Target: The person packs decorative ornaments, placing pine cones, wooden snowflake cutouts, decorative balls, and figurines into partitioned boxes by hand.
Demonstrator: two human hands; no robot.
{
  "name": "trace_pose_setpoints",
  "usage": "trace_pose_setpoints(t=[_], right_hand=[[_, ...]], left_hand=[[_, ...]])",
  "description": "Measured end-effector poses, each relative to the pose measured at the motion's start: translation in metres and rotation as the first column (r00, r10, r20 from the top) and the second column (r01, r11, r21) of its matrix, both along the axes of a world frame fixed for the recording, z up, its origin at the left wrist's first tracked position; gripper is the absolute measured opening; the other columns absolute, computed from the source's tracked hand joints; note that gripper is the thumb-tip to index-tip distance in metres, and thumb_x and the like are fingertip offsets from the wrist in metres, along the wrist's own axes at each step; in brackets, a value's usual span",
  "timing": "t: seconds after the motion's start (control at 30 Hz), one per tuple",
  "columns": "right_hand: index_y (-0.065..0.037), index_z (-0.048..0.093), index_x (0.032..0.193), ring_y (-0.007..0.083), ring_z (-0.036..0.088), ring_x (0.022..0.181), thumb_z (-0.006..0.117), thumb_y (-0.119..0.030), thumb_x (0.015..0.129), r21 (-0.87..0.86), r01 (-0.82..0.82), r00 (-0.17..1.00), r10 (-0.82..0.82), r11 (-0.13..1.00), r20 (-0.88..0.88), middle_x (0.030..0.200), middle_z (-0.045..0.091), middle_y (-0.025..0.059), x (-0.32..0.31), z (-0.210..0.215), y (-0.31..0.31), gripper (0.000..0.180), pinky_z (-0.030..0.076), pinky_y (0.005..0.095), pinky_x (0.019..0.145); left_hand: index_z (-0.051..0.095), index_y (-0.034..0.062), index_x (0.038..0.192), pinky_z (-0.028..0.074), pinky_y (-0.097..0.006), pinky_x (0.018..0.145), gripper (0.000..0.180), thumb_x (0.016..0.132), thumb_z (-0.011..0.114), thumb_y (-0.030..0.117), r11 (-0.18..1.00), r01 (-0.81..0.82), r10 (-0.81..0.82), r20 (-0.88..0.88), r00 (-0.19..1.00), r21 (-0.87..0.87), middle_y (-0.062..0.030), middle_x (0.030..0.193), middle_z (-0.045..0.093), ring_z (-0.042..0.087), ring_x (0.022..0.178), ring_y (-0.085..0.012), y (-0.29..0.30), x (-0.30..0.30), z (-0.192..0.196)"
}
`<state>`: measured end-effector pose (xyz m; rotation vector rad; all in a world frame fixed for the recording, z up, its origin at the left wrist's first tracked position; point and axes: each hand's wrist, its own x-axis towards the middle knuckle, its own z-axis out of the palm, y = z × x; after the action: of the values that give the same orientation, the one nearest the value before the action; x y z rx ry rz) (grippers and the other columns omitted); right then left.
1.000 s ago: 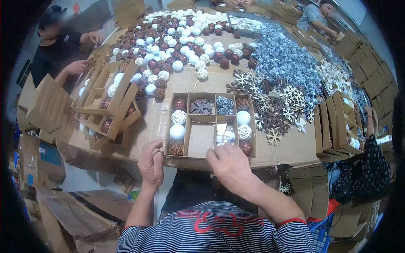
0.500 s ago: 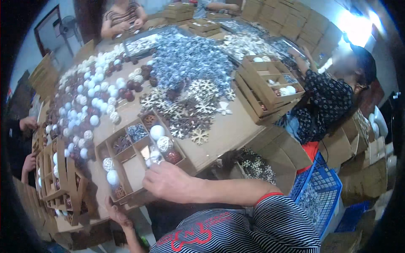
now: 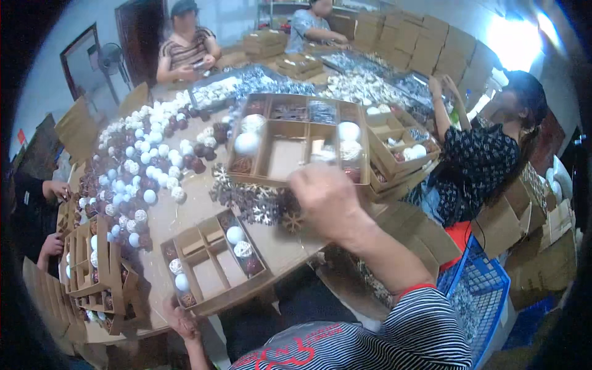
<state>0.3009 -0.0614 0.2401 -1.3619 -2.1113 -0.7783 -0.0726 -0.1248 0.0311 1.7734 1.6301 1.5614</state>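
Observation:
My right hand (image 3: 327, 200) grips the near side of a divided cardboard box (image 3: 287, 157), raised above the table and tilted. White balls, woven balls and small silvery and brown pieces fill its outer compartments; a large middle one is bare. Below it, on the table's near edge, sits a second divided box (image 3: 209, 274), with white and brown balls along both ends and bare middle compartments. At that box's near left corner is my left hand (image 3: 183, 317), fingers stretched upward; whether it touches the cardboard cannot be made out.
White and brown balls (image 3: 148, 160) cover the table's left side. Wooden snowflakes (image 3: 259, 206) lie under the raised box. Filled boxes are stacked left (image 3: 98, 259) and right (image 3: 401, 148). A blue crate (image 3: 475, 302) stands at lower right. Other people work around the table.
The filled box has risen off the lower box and moved away and to the right in my right hand, uncovering the second box. My left hand stays near the corner.

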Motion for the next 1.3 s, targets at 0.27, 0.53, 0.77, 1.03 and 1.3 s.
trace_pose_setpoints(t=[0.27,0.53,0.77,1.03,1.3], right_hand=[[-0.005,0.053,0.075,0.0249,0.055,0.07,0.055,-0.004,0.067,0.068,0.336,0.938,-0.341,0.939,0.067,0.072,0.053,0.0106,0.077,0.023,0.005,0.009,0.047,0.035,0.06],[0.0,0.055,0.085,0.0364,0.056,0.075,0.044,-0.009,0.081,-0.043,0.624,0.775,-0.61,0.78,0.165,0.081,0.058,0.0205,0.196,0.038,0.041,0.016,0.045,0.0431,0.066],[-0.004,0.049,0.11,0.0304,0.048,0.099,0.05,-0.014,0.082,0.027,0.623,0.769,-0.618,0.782,0.162,0.103,0.052,0.0148,0.106,0.039,0.029,0.03,0.041,0.0427,0.078],[0.0,0.056,0.099,0.0332,0.058,0.079,0.054,-0.019,0.081,-0.713,-0.34,0.855,-0.115,0.614,-0.506,0.087,0.058,0.0206,-0.022,-0.069,-0.004,0.026,0.046,0.0395,0.069],[0.003,0.049,0.107,0.0382,0.052,0.091,0.051,-0.018,0.083,-0.656,-0.443,0.784,-0.092,0.611,-0.614,0.097,0.054,0.0232,-0.049,-0.091,-0.013,0.033,0.042,0.0393,0.079]], left_hand=[[0.05,-0.0038,0.104,0.041,-0.036,0.076,0.063,0.086,0.034,0.054,0.999,-0.053,0.054,-0.028,0.998,0.009,-0.013,0.094,0.05,0.051,0.083,-0.0233,-0.009,0.017,0.016],[0.051,-0.0033,0.104,0.041,-0.036,0.077,0.041,0.089,0.039,0.033,0.997,-0.028,0.039,-0.153,0.987,0.072,-0.0181,0.093,0.053,0.053,0.086,-0.0301,0.001,0.039,0.04],[0.052,-0.0025,0.103,0.042,-0.038,0.075,0.042,0.088,0.04,0.035,0.996,-0.065,0.077,-0.197,0.977,0.063,-0.0194,0.091,0.054,0.053,0.084,-0.0339,-0.003,0.045,0.055],[0.047,-0.0033,0.109,0.04,-0.04,0.081,0.045,0.088,0.04,0.036,0.998,-0.066,0.068,-0.198,0.978,0.016,-0.0219,0.101,0.051,0.051,0.093,-0.036,0.003,0.047,0.053],[0.048,-0.0034,0.106,0.04,-0.038,0.075,0.043,0.085,0.044,0.034,0.999,-0.042,0.047,-0.24,0.97,0.026,-0.0198,0.092,0.052,0.05,0.082,-0.0333,-0.003,0.051,0.066]])
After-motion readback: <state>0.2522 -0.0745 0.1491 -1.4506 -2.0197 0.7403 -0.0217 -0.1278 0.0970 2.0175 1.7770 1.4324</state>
